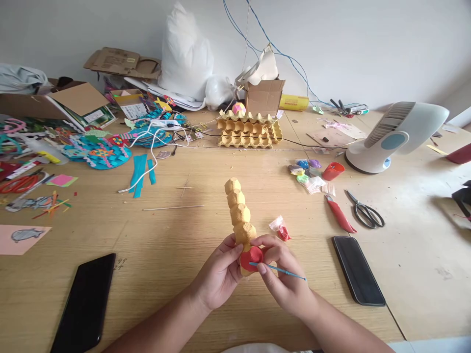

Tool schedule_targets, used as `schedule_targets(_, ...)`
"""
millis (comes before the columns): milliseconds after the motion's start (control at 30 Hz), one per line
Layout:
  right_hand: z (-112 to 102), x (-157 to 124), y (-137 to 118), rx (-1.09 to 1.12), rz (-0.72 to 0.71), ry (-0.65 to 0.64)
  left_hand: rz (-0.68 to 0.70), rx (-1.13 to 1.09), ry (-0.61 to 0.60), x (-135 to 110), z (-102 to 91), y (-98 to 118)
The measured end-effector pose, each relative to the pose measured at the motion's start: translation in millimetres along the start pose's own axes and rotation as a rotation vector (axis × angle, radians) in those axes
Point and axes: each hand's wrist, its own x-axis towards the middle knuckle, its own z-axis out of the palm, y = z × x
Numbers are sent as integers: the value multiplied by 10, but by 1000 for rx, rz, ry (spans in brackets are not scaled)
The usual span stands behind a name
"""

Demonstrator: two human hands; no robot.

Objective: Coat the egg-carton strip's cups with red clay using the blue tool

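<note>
A strip of yellow egg carton [240,214] points away from me, its cups bottom side up in a row. Red clay [252,256] covers the cup nearest me. My left hand [224,272] grips the strip from the left near that cup, fingers partly hidden beneath it. My right hand [285,274] pinches a thin blue modelling tool [281,269], whose tip meets the red clay; its index finger rests by the strip. Just beyond my right hand lies a small clear bag of red clay [281,229] on the table.
On the right are a phone [358,270], black scissors [368,211], a red-handled cutter [340,214], clay packets [303,171], a red cup [333,170] and a fan [393,137]. Another phone [86,301] lies left. Egg cartons [246,133] stand at the back, beside paper crafts [99,149].
</note>
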Motion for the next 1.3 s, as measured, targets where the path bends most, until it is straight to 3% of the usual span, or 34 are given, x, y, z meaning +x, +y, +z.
schedule_targets(1300,20,-46,77,-50,-27,9,-30,-62,-5,33,-45,-7)
